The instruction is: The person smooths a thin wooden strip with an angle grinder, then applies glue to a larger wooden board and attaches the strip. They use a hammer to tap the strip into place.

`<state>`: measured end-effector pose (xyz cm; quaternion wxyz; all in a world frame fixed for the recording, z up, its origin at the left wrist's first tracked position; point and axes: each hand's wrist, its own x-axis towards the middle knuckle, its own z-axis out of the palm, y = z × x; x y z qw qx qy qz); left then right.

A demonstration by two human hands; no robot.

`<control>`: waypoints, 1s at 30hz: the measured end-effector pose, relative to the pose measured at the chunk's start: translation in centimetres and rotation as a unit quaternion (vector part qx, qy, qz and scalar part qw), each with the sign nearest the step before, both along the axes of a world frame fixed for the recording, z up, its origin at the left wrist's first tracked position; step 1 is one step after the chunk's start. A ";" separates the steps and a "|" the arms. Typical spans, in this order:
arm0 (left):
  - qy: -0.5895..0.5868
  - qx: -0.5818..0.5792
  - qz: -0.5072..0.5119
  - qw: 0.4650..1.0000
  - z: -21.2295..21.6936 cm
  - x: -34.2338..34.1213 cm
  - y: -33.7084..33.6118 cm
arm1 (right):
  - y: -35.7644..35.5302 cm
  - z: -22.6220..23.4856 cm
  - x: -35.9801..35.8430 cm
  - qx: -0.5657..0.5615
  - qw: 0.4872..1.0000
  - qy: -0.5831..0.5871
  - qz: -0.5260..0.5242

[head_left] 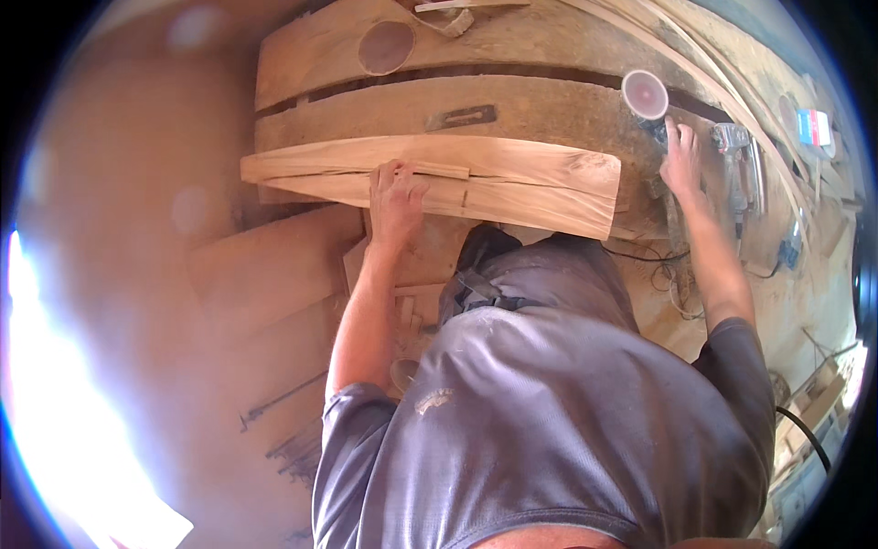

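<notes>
A long pale wooden plank (512, 178) lies across the front of a workbench. My left hand (395, 197) rests on its left half, fingers curled over a thin strip on the top face. To the right, my right hand (681, 157) grips the dark body of a disc sander (655, 123). The sander's round pinkish pad (645, 93) points up, just past the plank's right end. My grey shirt fills the lower middle of the view.
Thick planks form the bench top (549, 101), with a dark gap between them. On it lie a round brown disc (386, 48) and a flat dark metal tool (462, 116). A second power tool (736, 156) sits right of my right hand. Offcuts and boards (274, 265) lie below left.
</notes>
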<state>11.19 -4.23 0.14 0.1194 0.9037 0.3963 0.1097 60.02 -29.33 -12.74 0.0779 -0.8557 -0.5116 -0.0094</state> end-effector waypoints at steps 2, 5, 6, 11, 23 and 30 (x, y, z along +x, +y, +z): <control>0.021 -0.008 -0.050 0.998 -0.3 0.1 2.5 | 0.7 0.1 -0.2 -0.031 0.999 -0.005 -0.035; 0.035 -0.048 -0.116 0.991 -0.6 -0.4 5.7 | 1.8 0.8 -1.1 -0.060 0.994 -0.013 -0.093; 0.023 -0.052 -0.150 0.987 -0.9 -0.6 6.6 | 2.1 1.0 -1.7 -0.060 0.991 -0.008 -0.116; -0.032 -0.013 -0.256 0.966 -3.1 -1.7 10.4 | 2.7 2.8 -7.5 0.092 0.963 0.057 -0.247; 0.151 0.055 -0.177 0.971 2.9 -20.7 19.5 | 0.2 12.5 -34.2 0.146 0.931 0.239 -0.235; 0.069 0.050 -0.210 0.974 3.3 -26.5 15.8 | 1.5 9.6 -47.2 0.188 0.901 0.337 -0.200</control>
